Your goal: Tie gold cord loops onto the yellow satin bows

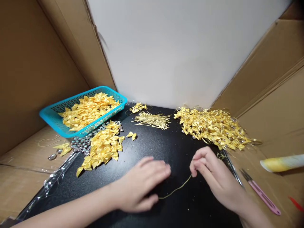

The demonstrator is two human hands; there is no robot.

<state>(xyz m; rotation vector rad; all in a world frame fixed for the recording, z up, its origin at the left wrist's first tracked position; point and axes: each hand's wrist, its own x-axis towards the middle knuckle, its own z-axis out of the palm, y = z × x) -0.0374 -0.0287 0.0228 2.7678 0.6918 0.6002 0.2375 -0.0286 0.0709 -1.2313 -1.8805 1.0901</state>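
Right hand [213, 177] pinches one end of a thin gold cord [177, 189] between thumb and fingertips. Cord sags low over the black table [152, 152], between my hands, running to my left thumb. Left hand [140, 182] is palm down, fingers extended, thumb apart; can't tell if the thumb presses the cord. Ahead: cord bundle [153, 120]. Left: bow pile [102, 145] against beads [82, 144], blue basket [124, 100] of bows behind. Right: corded bows [213, 128] in a heap, pink-handled tool [255, 186] just off the table.
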